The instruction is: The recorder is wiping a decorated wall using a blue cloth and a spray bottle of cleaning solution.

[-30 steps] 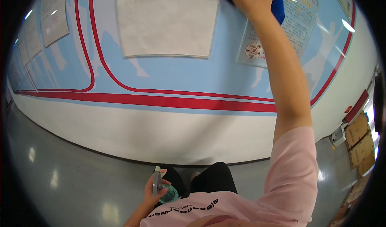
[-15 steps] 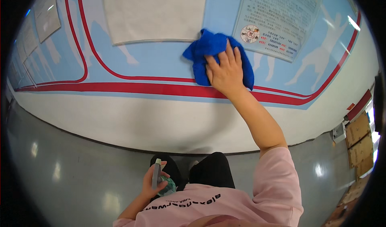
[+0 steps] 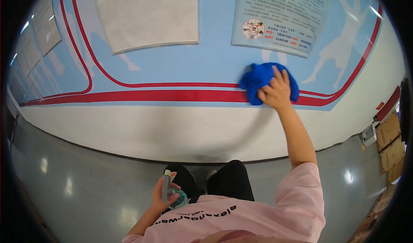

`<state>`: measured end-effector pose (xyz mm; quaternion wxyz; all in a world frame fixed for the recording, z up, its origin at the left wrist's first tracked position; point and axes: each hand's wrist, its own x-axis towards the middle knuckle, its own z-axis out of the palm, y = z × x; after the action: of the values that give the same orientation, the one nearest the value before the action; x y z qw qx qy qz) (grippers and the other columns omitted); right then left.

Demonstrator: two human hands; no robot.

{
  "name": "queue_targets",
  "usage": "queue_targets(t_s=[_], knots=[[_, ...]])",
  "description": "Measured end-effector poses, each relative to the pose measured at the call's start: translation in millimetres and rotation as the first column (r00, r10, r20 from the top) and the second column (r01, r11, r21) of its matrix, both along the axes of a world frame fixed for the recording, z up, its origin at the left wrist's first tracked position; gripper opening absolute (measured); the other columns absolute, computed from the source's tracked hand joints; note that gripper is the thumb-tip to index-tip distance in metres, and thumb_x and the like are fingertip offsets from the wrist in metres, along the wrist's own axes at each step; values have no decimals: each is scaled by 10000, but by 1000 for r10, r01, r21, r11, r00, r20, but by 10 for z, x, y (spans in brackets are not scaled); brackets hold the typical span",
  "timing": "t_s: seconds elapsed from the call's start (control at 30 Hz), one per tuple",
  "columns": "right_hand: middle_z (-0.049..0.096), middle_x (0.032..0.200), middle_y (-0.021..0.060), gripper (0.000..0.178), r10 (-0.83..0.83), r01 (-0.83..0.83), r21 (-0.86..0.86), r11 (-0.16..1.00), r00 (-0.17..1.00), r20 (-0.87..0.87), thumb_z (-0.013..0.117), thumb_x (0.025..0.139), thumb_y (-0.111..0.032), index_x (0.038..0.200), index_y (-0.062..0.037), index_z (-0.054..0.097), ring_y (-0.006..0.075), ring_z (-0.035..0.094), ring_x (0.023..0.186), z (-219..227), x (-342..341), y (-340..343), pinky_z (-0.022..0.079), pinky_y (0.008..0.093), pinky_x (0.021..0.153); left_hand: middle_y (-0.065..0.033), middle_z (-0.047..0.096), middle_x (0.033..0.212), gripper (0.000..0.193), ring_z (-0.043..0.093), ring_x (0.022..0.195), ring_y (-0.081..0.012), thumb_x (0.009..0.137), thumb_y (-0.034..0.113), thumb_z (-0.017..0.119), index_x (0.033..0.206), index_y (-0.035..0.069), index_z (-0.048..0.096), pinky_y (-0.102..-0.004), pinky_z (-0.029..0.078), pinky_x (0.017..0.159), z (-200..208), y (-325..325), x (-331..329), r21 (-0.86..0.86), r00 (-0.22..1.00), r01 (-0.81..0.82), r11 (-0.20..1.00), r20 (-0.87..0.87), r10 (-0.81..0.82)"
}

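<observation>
My right hand (image 3: pixel 277 89) presses a bunched blue cloth (image 3: pixel 258 80) flat against the wall display (image 3: pixel 172 67), over its red stripe and below a framed notice (image 3: pixel 279 21). The fingers lie on top of the cloth, slightly curled, and part of the cloth spreads out past them on both sides. Down by my lap, my left hand (image 3: pixel 162 194) is wrapped round a spray bottle (image 3: pixel 179 198) with a grey trigger head and a greenish clear body. Some of the bottle is hidden behind the fingers.
A blank cream panel (image 3: pixel 148 17) hangs left of the notice. White wall (image 3: pixel 193 127) runs below the stripe down to the grey floor (image 3: pixel 86 170). Cardboard boxes (image 3: pixel 389 131) stand at the far right, near a small white wall box (image 3: pixel 368 135).
My right hand has slid the blue cloth to the right and a little down along the display, off the notice's lower left corner. The left hand keeps the spray bottle at my lap.
</observation>
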<state>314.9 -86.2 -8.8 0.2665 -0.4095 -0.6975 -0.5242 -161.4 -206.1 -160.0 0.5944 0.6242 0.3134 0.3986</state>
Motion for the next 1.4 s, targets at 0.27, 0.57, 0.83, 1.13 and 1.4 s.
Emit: queue_targets(t_s=[0.27,0.57,0.83,1.13,1.4], knots=[[510,1116,245,315,-285,346,141,928,899,-333,571,747,-228,973,-13,616,464,441,1153,-55,1282,-463,277,612,1059,-96,468,1363,663,625,913,-191,734,19,689,1342,26,423,-294,478,739,38,39,25,-12,999,35,999,30,-35],[310,1411,338,544,-86,410,247,878,643,-761,430,907,-201,1369,77,356,497,289,1296,-188,1315,-448,205,500,1108,-97,476,1352,640,628,916,-185,713,-12,653,1319,29,451,-255,459,682,178,73,16,-27,996,90,996,-2,-90],[439,1314,231,538,-79,211,161,964,807,-585,628,726,-301,1193,-39,583,453,334,1283,-28,-404,119,212,597,1056,-101,480,1350,650,631,924,-189,706,-16,648,1325,28,452,-262,455,690,145,68,-25,-49,997,73,996,32,-72],[572,1148,47,275,329,-338,-134,931,940,-86,639,760,-280,1014,-196,702,236,368,1341,363,-2119,899,260,489,1100,-103,484,1343,675,634,925,-199,737,187,714,1333,22,445,-280,460,701,-75,57,24,-58,995,-26,998,95,32],[539,1255,54,267,644,-668,-216,712,744,-176,596,819,-164,1068,-118,679,237,309,1376,123,-3233,1984,195,474,1156,-115,486,1337,680,640,920,-211,736,236,735,1313,18,448,-293,473,711,35,-51,156,-104,987,-162,981,2,163]])
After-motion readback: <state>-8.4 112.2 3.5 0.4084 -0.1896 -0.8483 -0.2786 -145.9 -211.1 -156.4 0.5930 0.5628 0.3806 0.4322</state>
